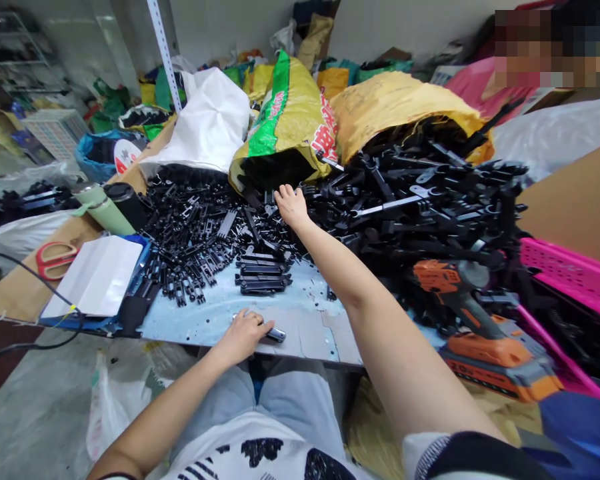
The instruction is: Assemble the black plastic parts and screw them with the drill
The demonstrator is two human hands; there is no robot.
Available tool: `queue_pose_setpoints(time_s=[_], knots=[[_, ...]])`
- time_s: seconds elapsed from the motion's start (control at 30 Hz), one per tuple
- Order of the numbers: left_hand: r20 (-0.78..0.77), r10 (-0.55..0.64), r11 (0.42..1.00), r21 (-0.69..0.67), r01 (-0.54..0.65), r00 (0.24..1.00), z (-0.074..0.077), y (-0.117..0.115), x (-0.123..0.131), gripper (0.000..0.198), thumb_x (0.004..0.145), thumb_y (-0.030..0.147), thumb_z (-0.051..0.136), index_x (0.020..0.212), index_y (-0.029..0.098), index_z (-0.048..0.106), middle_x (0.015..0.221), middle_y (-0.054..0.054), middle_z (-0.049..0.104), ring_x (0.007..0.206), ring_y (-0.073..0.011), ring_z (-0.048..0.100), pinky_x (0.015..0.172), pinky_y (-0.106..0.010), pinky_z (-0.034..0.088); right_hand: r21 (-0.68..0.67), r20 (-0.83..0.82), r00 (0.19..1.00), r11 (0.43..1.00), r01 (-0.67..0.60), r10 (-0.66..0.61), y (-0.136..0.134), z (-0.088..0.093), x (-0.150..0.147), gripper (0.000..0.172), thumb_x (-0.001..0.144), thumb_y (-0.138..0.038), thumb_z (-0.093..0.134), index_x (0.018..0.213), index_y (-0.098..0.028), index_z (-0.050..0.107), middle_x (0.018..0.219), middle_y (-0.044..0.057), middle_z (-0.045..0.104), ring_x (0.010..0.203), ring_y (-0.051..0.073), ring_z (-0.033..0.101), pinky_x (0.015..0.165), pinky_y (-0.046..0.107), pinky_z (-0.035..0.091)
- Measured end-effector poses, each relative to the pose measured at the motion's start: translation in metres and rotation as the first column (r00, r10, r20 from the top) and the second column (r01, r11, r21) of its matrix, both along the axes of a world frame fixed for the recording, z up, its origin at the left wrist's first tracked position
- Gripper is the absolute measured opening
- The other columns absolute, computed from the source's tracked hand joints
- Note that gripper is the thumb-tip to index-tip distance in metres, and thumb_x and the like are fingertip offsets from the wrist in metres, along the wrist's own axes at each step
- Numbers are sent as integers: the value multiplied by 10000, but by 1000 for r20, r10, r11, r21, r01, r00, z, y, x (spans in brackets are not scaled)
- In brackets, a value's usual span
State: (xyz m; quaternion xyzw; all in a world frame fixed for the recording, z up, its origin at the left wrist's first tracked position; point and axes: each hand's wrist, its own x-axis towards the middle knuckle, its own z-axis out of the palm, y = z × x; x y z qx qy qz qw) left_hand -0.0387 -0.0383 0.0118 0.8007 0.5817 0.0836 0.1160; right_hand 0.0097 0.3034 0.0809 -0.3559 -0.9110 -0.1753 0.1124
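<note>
My left hand [246, 337] rests near the table's front edge, closed round a small metal-and-black part [276, 333] whose end sticks out to the right. My right hand [292, 205] reaches to the back of the table, at the mouth of a yellow and green sack [290, 127]; its fingers are bent over the dark parts there, and what they hold, if anything, is too small to tell. Between the hands lies a neat stack of black parts [263, 273]. Small black clips [190, 233] are heaped on the left, longer black pieces [405, 207] on the right.
An orange cordless drill [480, 333] lies at the right beside a pink basket [570, 273]. On the left are red scissors [57, 260], white paper [97, 273], a green bottle [107, 212] and a black cable [30, 273]. A person is at the upper right.
</note>
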Motion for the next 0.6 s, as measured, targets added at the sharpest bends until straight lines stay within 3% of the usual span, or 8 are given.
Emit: queue_pose_setpoints(time_s=[0.13, 0.27, 0.33, 0.4, 0.43, 0.5, 0.53, 0.6], knots=[[-34, 48, 998, 48, -47, 998, -2, -2, -3, 344, 911, 152, 426, 1229, 226, 535, 906, -71, 596, 897, -199, 550, 789, -330, 442, 15, 79, 995, 998, -61, 60, 28, 11, -8, 316, 921, -82, 323, 1037, -52, 616, 1224, 178, 541, 1228, 234, 338, 1053, 477, 175], [-75, 98, 995, 39, -95, 992, -3, -1, -4, 338, 915, 158, 420, 1231, 209, 528, 898, -73, 592, 874, -210, 541, 740, -326, 429, 74, 41, 991, 989, -130, 127, 9, 43, 13, 354, 982, -229, 305, 1149, -42, 557, 1046, 142, 597, 1109, 190, 398, 1051, 447, 149], [-93, 104, 995, 5, -104, 990, -4, 3, -3, 341, 916, 150, 406, 1231, 203, 526, 912, -78, 592, 881, -217, 543, 733, -330, 428, 83, -31, 979, 977, -197, 200, -27, 53, 38, 401, 980, -364, 342, 1190, -83, 537, 979, 115, 606, 950, 174, 469, 979, 391, 258], [-88, 105, 994, -33, -109, 991, -5, 6, -2, 337, 919, 170, 409, 1235, 201, 521, 939, -85, 591, 898, -225, 544, 735, -333, 433, -67, -49, 944, 942, -328, 325, -77, 50, 73, 396, 953, -438, 391, 1136, -133, 567, 922, 88, 617, 832, 166, 507, 802, 306, 348], [-71, 97, 994, -53, -101, 993, -5, 8, -2, 328, 920, 196, 419, 1232, 200, 521, 955, -86, 590, 911, -228, 543, 742, -333, 436, -182, -31, 909, 892, -413, 415, -106, 43, 93, 382, 935, -462, 425, 1089, -154, 588, 903, 77, 621, 814, 166, 523, 744, 285, 352], [-28, 55, 995, -87, -57, 998, -4, 12, -1, 313, 920, 245, 433, 1215, 194, 526, 989, -87, 588, 946, -232, 538, 776, -334, 440, -432, 4, 810, 732, -527, 586, -161, 19, 134, 325, 936, -444, 431, 1038, -193, 611, 870, 54, 625, 794, 156, 551, 689, 258, 348], [-10, 22, 995, -100, -23, 1000, -3, 14, 0, 308, 920, 257, 430, 1203, 189, 529, 1004, -87, 588, 962, -232, 536, 802, -336, 439, -523, 21, 799, 688, -503, 601, -185, 4, 152, 329, 945, -440, 410, 1035, -194, 608, 848, 51, 620, 758, 148, 554, 668, 251, 345], [10, -37, 992, -118, 38, 999, -1, 19, 2, 304, 925, 246, 401, 1191, 173, 529, 1034, -91, 590, 983, -228, 536, 851, -344, 428, -616, 71, 823, 674, -408, 564, -223, -27, 178, 350, 956, -443, 375, 988, -180, 604, 836, 54, 614, 723, 142, 561, 636, 248, 333]])
